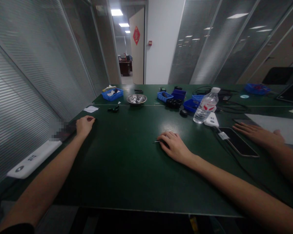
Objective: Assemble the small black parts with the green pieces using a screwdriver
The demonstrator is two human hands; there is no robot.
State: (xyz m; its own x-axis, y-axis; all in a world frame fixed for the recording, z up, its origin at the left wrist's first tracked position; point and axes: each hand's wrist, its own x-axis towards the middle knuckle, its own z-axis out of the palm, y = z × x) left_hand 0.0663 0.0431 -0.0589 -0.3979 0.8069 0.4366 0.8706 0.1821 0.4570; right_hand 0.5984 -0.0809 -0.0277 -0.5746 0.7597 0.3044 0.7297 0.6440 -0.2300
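My left hand [84,126] rests at the left side of the green table, thumb and fingertips pressed together. Whatever is between them, if anything, is too small to make out. My right hand [174,146] lies palm down near the table's middle with curled fingers. From under its fingertips pokes the tip of a thin metal rod [156,141]; the rest of it is hidden by the hand. Ahead, between my hands, stand a round metal bowl [136,100] with small shiny pieces in it and a small dark green-black part [113,109].
A co-worker's hand [261,133] lies flat at the right, beside a phone [239,141]. A water bottle [206,105] stands by a white power strip [211,120] with cables. Blue bins [112,94] line the back. Another white power strip [34,160] lies along the left edge.
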